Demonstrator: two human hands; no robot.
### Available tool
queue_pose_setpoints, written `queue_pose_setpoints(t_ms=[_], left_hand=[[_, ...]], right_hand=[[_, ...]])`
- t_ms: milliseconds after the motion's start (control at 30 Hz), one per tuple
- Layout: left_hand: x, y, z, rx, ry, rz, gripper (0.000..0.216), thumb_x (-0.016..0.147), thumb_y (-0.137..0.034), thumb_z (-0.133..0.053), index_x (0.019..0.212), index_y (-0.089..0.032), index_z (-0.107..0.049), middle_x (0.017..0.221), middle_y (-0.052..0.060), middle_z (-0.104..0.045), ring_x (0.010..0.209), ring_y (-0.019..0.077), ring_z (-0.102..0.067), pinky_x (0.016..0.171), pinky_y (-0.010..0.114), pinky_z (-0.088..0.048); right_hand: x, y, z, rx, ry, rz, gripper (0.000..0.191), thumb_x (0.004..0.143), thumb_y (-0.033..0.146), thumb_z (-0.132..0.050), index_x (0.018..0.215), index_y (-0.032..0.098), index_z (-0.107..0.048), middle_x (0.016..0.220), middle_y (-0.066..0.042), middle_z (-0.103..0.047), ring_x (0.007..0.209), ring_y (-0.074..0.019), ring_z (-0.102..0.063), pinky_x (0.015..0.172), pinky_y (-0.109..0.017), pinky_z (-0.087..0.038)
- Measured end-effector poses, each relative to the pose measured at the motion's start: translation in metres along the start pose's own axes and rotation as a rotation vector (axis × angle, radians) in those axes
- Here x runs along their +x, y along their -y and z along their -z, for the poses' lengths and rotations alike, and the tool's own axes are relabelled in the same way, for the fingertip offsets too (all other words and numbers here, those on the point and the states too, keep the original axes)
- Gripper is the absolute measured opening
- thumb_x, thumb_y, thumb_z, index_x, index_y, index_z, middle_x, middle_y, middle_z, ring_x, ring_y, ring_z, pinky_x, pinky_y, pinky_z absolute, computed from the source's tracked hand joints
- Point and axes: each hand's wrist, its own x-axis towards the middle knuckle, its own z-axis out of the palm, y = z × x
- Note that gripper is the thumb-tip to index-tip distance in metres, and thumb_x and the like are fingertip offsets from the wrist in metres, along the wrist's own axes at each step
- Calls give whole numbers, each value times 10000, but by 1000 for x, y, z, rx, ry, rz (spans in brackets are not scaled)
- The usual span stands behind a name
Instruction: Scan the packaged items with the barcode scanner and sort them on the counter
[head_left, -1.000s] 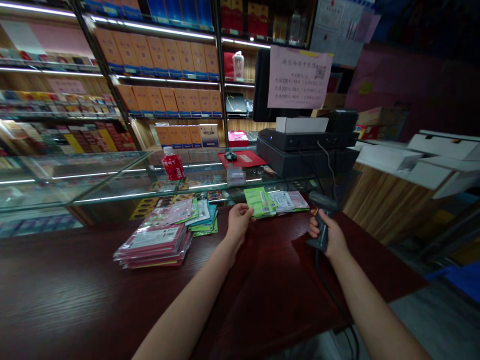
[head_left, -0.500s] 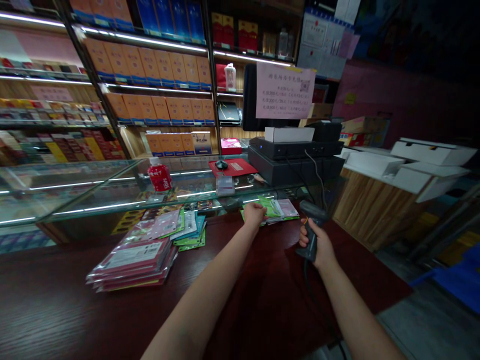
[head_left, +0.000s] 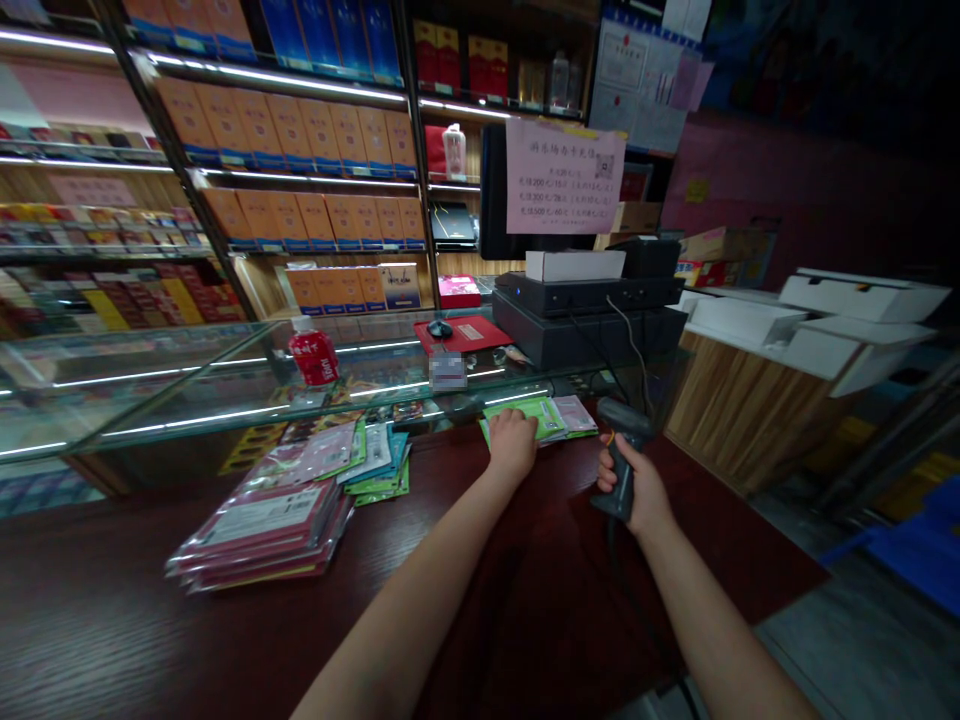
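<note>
My right hand [head_left: 634, 485] is closed around the handle of a dark grey barcode scanner [head_left: 624, 420], held upright above the table with its cable hanging down. Palm down, my left hand [head_left: 514, 440] rests on a small pile of green and pink flat packets [head_left: 551, 408], its fingers bent over the green one on top; the fingertips are partly hidden. To the left lies a stack of larger pink packets in clear plastic [head_left: 259, 520]. Smaller pink, blue and green packets [head_left: 379, 460] are fanned out against it.
Beyond the dark red table [head_left: 480, 620] stands a glass display counter [head_left: 217, 390] with a red-labelled bottle [head_left: 313, 355] and a mouse [head_left: 439, 328] on a red mat. A monitor [head_left: 491, 200] bearing a pink notice rises behind black till equipment [head_left: 585, 325]. White boxes [head_left: 862, 300] sit at right.
My left hand has shifted from a pinch at the packets' left side to lying palm down over them, slightly right. The scanner in my right hand has barely moved.
</note>
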Motion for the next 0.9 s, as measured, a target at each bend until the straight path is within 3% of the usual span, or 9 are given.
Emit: queue_pose_setpoints(t_ms=[167,433,667,900], left_hand=[[14,-8,-9,90,54,-21,159,800,-247,-618,931,-199,-696,976,123,-646,988,273,-537,894,420,-341],[24,-17,-25,84,21,-68,216,870,-204,-496,984,-171,-676,995,140,-640,1003,258,-544,972,445,-309],[26,-20,-35,118,10,-97,328,908,-187,-397,1181,-183,-580,1238,139,-572,1207,273,-462,1073,520,-226],[15,-18,-24,124,46,-100,385,915,-220,-388,1273,-167,-518,1331,149,-508,1304,295,-376,1093,532,-220]], right_hand=[[0,0,-1,37,-22,-2,280,704,382,-746,848,197,-593,543,61,-496,390,-60,-405,342,-167,-342],[0,1,-3,43,-22,-9,282,701,377,-750,851,188,-605,530,61,-509,387,-58,-404,336,-161,-355],[0,1,-3,69,-31,-2,282,688,370,-761,837,179,-617,521,59,-514,386,-50,-409,335,-148,-352],[-1,1,-4,67,-39,-3,285,674,369,-772,823,177,-623,518,61,-512,385,-44,-406,336,-142,-356]])
